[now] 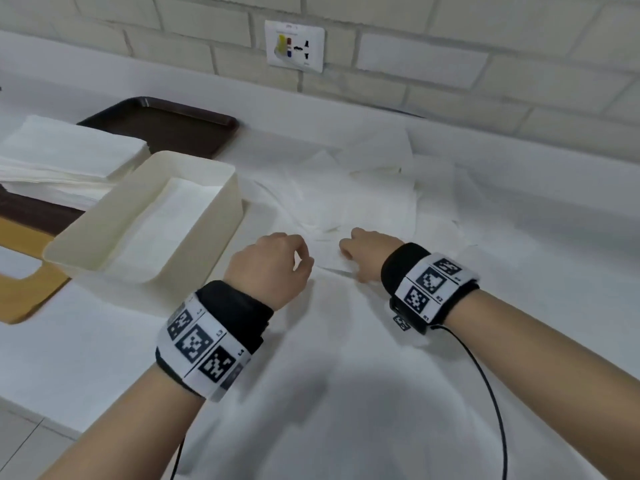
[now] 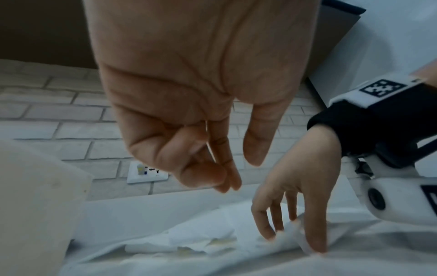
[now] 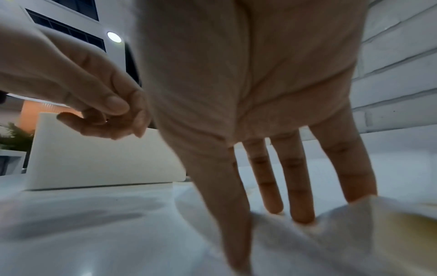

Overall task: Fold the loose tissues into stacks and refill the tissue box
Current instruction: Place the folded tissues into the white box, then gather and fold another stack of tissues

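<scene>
A cream tissue box [image 1: 221,209] stands open at centre left, with folded white tissues [image 1: 162,223] lying flat inside. Loose white tissues [image 1: 363,188] lie crumpled on the white surface right of it. My right hand [image 1: 349,258] reaches down onto the nearest tissue [image 3: 354,224]. Its straight fingers [image 3: 300,186] and thumb touch the tissue, which bunches up between them. My left hand [image 1: 304,261] hovers just left of the right hand, beside the box [image 2: 35,186]. Its fingers [image 2: 224,168] are loosely curled and hold nothing.
A tall stack of folded tissues [image 1: 69,157] sits on a dark brown tray [image 1: 180,123] behind the box. A tan wooden board with a cutout [image 1: 24,282] lies at the left edge. A brick wall with a socket [image 1: 294,46] closes the back.
</scene>
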Available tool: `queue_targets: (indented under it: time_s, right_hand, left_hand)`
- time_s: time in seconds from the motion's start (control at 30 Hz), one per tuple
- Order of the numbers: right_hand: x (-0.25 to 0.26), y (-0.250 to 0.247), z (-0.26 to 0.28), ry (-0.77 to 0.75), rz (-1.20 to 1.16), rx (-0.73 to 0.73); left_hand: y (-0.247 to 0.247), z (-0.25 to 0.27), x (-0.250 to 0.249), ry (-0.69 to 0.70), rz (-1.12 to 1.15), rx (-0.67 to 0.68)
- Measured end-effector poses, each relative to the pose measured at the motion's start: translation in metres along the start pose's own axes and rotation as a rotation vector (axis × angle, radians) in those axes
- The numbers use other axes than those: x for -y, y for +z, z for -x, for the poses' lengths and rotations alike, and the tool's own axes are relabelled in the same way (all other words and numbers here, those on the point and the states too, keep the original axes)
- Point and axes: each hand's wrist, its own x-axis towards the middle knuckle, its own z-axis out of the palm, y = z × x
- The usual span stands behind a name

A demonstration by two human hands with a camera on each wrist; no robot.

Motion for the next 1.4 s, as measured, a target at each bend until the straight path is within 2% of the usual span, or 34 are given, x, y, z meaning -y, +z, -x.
queue_targets:
  time_s: [0.13, 0.33, 0.43, 0.5, 0.6, 0.73, 0.9, 1.03, 1.17, 1.23, 1.27, 1.37, 1.4]
  right_hand:
    - [-0.008, 0.002, 0.007, 0.005, 0.021, -0.053]
    - [-0.029, 0.000, 0.022, -0.014, -0.135, -0.285]
    - [-0.039, -0.005, 0.034, -0.018, -0.223, -0.416]
    - [-0.045, -0.007, 0.041, -0.018, -0.285, -0.504]
    - [-0.054, -0.013, 0.051, -0.065, -0.499, -0.643]
    - [-0.061, -0.027, 0.065, -0.163, -0.822, -0.762]
    - [-0.065, -0.047, 0.077, -0.241, -1.044, -0.835]
    - [-0.073, -0.048, 0.085, -0.184, -1.037, -0.791]
    - [-0.075, -0.036, 0.070, -0.124, -1.109, -0.812]
    - [-0.072, -0.024, 0.055, -0.067, -1.043, -0.784]
    - [-0.072, -0.017, 0.046, -0.043, -0.926, -0.704]
    - [-0.070, 0.010, 0.020, 0.017, -0.412, -0.294]
    - [-0.069, 0.017, 0.015, 0.035, -0.295, -0.210]
  left_hand:
    - [0.010, -0.012, -0.012, -0.018, -0.052, 0.083]
    - [0.020, -0.026, -0.030, 0.050, -0.038, 0.122]
    - [0.024, -0.034, -0.037, 0.057, -0.021, 0.076]
    - [0.026, -0.039, -0.042, 0.068, 0.013, -0.007]
    - [0.026, -0.045, -0.048, 0.132, 0.117, -0.129]
    - [0.016, -0.045, -0.064, 0.221, 0.288, -0.116]
    - [0.001, -0.044, -0.083, 0.217, 0.759, -0.150]
    - [-0.008, -0.046, -0.085, 0.173, 0.977, -0.215]
    - [-0.010, -0.046, -0.072, 0.055, 1.060, -0.280]
    - [-0.008, -0.045, -0.062, -0.025, 1.046, -0.309]
    - [-0.007, -0.043, -0.058, -0.061, 1.026, -0.314]
    - [-0.002, -0.037, -0.044, -0.139, 0.997, -0.315]
    - [-0.001, -0.036, -0.040, -0.160, 0.989, -0.313]
